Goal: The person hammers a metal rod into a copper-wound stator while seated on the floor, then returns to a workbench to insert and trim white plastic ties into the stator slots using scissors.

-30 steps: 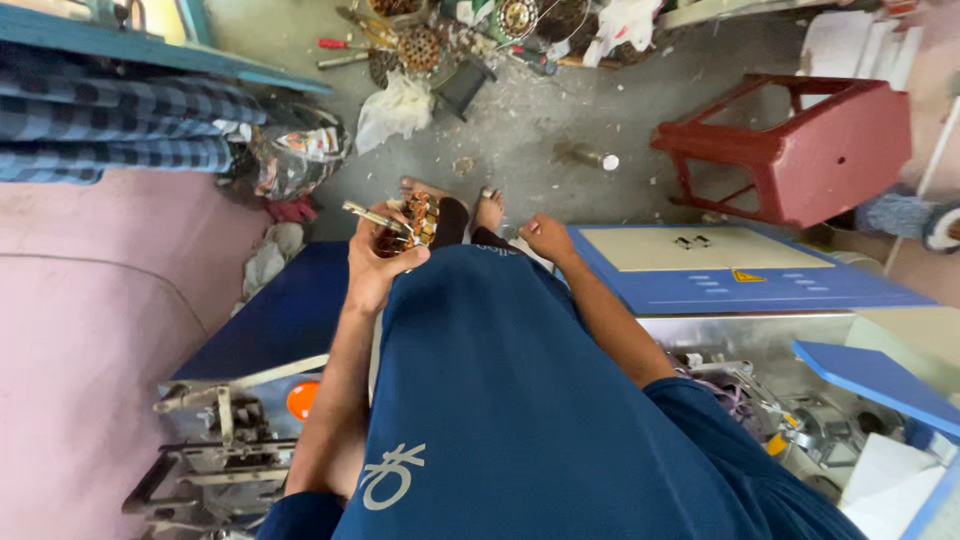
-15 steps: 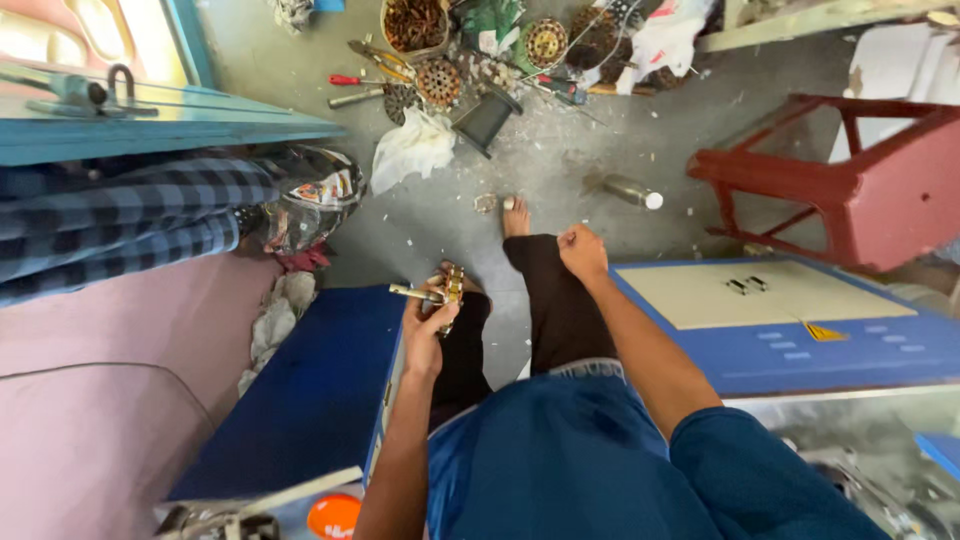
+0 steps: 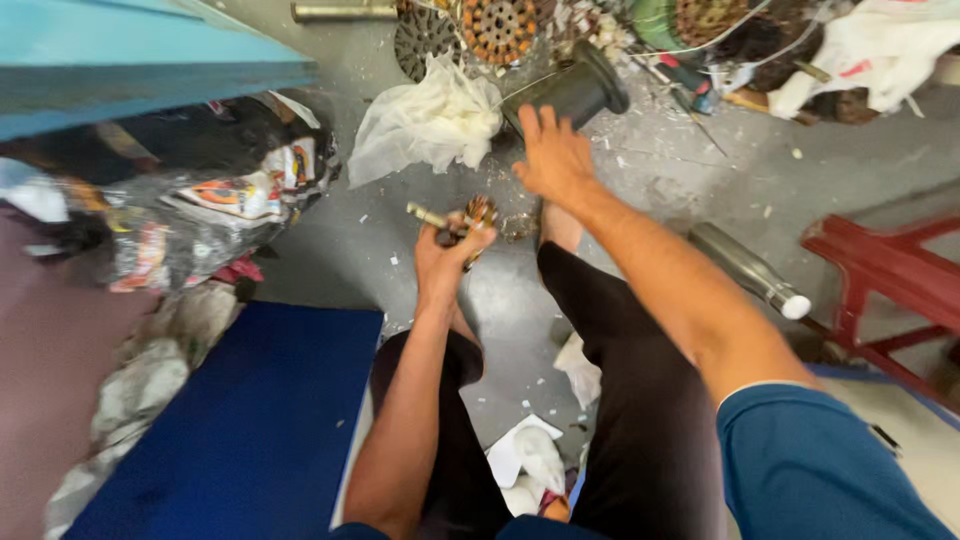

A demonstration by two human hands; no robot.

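The left hand (image 3: 447,258) is clenched around one copper-wound motor rotor (image 3: 475,218), its shaft sticking out to the side. The right hand (image 3: 553,155) is spread and holds nothing, fingers reaching just short of one black funnel-shaped part (image 3: 575,92). Beside that black part lies one crumpled white plastic bag (image 3: 425,122); beyond it rest two round wound stators (image 3: 497,25). Well apart from it lies one steel bottle (image 3: 745,270), near one red stool (image 3: 890,275).

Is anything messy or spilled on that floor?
Yes. Small white scraps are scattered over the grey floor, and a metal flask lies tipped on its side. The left hand holds a small copper-wound motor part; the right hand reaches, open, toward a black cylinder.
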